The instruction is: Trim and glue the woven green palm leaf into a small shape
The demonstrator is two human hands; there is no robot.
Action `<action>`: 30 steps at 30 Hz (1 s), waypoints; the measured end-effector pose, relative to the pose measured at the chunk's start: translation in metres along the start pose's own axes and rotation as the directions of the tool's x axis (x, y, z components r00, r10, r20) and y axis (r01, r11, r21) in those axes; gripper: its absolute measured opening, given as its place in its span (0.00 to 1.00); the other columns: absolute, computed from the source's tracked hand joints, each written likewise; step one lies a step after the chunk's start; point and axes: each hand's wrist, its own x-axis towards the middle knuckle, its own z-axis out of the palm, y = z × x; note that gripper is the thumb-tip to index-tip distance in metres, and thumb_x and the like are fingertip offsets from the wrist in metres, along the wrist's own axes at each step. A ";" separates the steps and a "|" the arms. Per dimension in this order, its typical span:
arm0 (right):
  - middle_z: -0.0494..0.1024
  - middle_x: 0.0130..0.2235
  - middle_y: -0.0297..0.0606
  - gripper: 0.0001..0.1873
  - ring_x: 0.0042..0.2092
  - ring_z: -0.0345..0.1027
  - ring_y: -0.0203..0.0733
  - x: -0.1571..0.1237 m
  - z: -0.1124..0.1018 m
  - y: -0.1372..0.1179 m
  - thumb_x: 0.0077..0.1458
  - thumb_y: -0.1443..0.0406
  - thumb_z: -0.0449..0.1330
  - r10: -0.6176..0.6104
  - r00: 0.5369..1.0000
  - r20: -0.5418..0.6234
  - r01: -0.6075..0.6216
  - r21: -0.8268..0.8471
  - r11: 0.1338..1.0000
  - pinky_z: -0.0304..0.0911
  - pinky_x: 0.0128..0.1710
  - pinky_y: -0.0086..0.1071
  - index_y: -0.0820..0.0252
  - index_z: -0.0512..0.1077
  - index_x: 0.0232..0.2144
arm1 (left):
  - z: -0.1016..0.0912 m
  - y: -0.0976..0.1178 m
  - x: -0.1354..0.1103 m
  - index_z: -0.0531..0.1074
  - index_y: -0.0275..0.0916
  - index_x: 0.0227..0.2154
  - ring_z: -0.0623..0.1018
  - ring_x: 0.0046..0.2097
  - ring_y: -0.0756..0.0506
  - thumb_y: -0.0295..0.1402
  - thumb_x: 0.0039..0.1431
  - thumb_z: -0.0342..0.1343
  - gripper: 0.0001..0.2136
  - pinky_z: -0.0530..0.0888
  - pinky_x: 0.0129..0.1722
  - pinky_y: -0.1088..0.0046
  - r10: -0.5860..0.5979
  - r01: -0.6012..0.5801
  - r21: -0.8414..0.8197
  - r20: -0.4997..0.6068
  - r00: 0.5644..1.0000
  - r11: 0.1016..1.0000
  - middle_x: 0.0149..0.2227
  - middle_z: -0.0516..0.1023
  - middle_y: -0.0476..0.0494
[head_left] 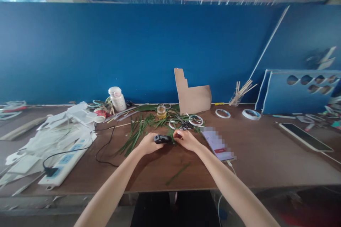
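Note:
My left hand (149, 144) is closed around a black tool (162, 139) that looks like a hot glue gun, its nose pointing right. Close beside it, my right hand (188, 139) has its fingers curled in a pinch at a green leaf strip (172, 137). The fingertips partly hide that strip. More green strips (135, 133) lie in a loose pile behind and left of my hands. A single strip (178, 173) rests on the table in front. Behind my right hand are dark scissors (186, 125) and a white tape roll (195, 120).
A phone (217, 143) with a lit screen lies right of my right hand. At left are a power strip (65, 163), a black cord (97, 156) and white scraps (53, 134). Behind stand a jar (161, 112), a white bottle (117, 99) and cut cardboard (195, 97).

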 end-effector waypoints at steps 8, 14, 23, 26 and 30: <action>0.74 0.30 0.32 0.02 0.32 0.67 0.38 0.002 0.003 0.007 0.52 0.67 0.56 0.025 0.999 -0.020 -0.025 0.003 1.000 0.59 0.34 0.29 0.57 0.69 0.30 | 0.004 0.009 0.002 0.69 0.39 0.17 0.69 0.25 0.49 0.36 0.45 0.55 0.08 0.57 0.24 0.75 0.048 -0.043 0.221 -0.016 0.999 0.974 0.21 0.72 0.48; 0.74 0.30 0.32 0.03 0.32 0.68 0.38 0.002 0.003 0.006 0.52 0.66 0.56 0.043 0.999 -0.019 -0.043 0.015 0.999 0.59 0.34 0.29 0.58 0.69 0.31 | 0.005 0.011 0.002 0.70 0.40 0.18 0.71 0.26 0.47 0.36 0.44 0.55 0.07 0.58 0.25 0.75 0.041 -0.037 0.260 -0.010 0.999 0.965 0.23 0.74 0.47; 0.74 0.29 0.32 0.03 0.32 0.67 0.37 0.002 0.004 0.008 0.52 0.66 0.56 0.033 0.999 -0.017 -0.032 0.018 0.999 0.58 0.33 0.28 0.58 0.69 0.31 | 0.003 0.019 0.001 0.71 0.38 0.19 0.72 0.27 0.48 0.36 0.44 0.55 0.07 0.59 0.24 0.76 -0.032 0.029 0.302 0.005 0.999 0.953 0.23 0.74 0.47; 0.74 0.30 0.33 0.03 0.33 0.67 0.38 0.002 0.003 0.008 0.52 0.66 0.56 0.026 1.000 -0.018 -0.025 0.022 0.999 0.58 0.34 0.28 0.58 0.69 0.31 | 0.003 0.020 0.001 0.72 0.38 0.20 0.71 0.27 0.49 0.36 0.46 0.54 0.08 0.59 0.24 0.76 -0.040 0.032 0.320 0.018 0.999 0.947 0.23 0.74 0.48; 0.74 0.30 0.33 0.03 0.32 0.67 0.38 0.002 0.003 0.008 0.52 0.65 0.55 0.026 1.000 -0.011 -0.025 0.024 0.999 0.58 0.34 0.29 0.58 0.69 0.31 | 0.004 0.017 0.002 0.72 0.38 0.20 0.71 0.26 0.49 0.36 0.45 0.54 0.08 0.58 0.23 0.76 -0.025 0.019 0.323 0.013 1.000 0.946 0.22 0.73 0.48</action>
